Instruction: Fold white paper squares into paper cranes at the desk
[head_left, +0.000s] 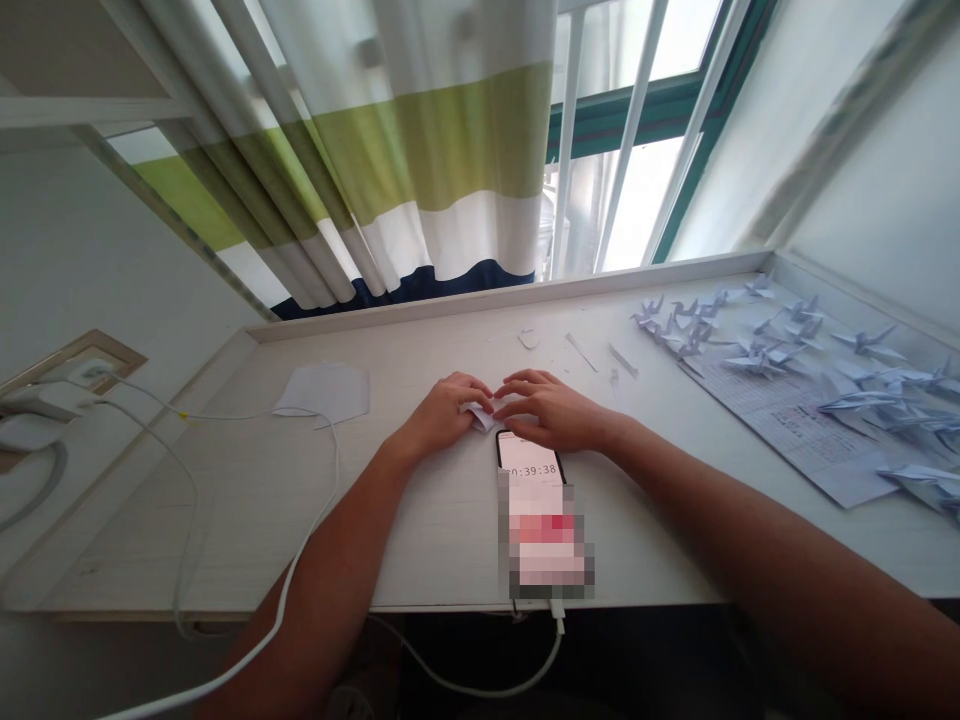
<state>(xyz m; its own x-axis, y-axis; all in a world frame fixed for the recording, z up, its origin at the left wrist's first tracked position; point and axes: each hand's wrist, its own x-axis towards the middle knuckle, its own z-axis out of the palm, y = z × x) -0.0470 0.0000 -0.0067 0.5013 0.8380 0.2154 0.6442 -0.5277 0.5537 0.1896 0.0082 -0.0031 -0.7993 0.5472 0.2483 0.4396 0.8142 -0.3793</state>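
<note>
A small folded piece of white paper point(478, 418) sits on the desk between my hands. My left hand point(442, 413) grips its left part, with the fingers curled over the top. My right hand point(551, 411) comes in from the other side, its fingertips pressing against the paper's right end. Much of the paper is hidden by my fingers. Just below my hands lies a smartphone point(530, 460) showing a timer near 0:39:38; the lower part of its screen is pixelated.
A white cable point(307, 545) runs across the desk and past my left forearm. A flat paper sheet point(322, 392) lies at left. Small paper scraps point(581, 352) lie ahead. Several paper cranes point(757, 350) crowd a printed sheet point(780, 430) at right, below a window and striped curtain point(427, 150).
</note>
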